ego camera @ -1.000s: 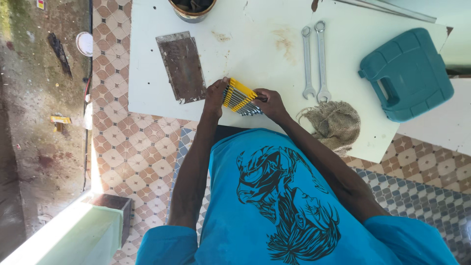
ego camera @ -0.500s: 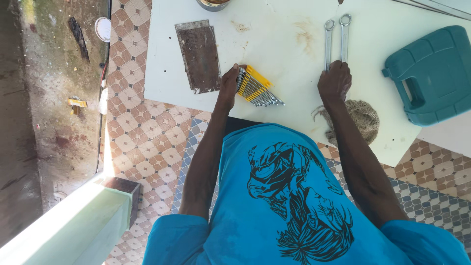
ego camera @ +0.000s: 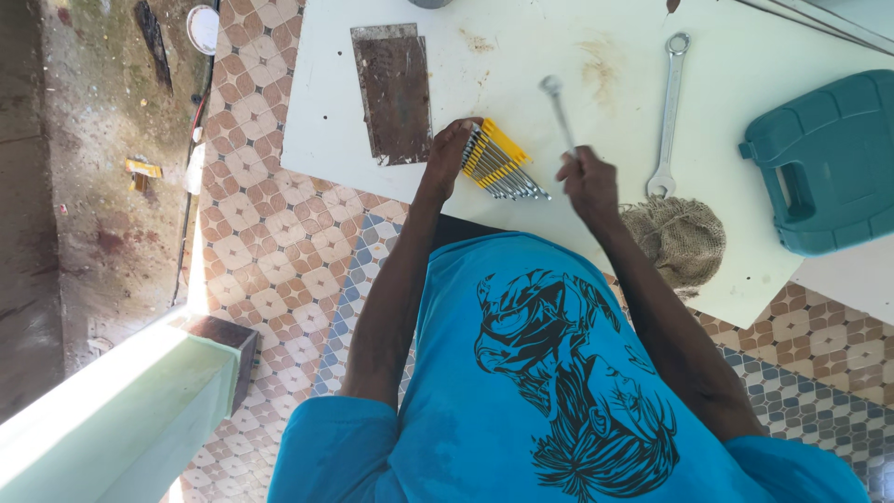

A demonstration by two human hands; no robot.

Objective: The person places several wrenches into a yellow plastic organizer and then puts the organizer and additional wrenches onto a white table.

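Note:
My left hand [ego camera: 449, 151] rests on the near end of a yellow holder [ego camera: 498, 158] that carries several small metal spanners, lying on the white table [ego camera: 521, 56]. My right hand [ego camera: 587, 179] is closed round the lower end of a silver combination spanner [ego camera: 559, 110], held just above the table beside the holder. A second, longer silver spanner [ego camera: 669, 112] lies flat on the table to the right of my right hand.
A rusty brown metal plate [ego camera: 393, 91] lies left of the holder. A teal plastic tool case [ego camera: 829, 158] sits at the right edge, and a bundle of burlap cloth [ego camera: 678, 237] near the front edge. Patterned floor tiles [ego camera: 270, 233] surround the table.
My right hand reached over to the two spanners, took one and carried it back toward the yellow holder. One spanner stays on the table. My left hand kept hold of the holder.

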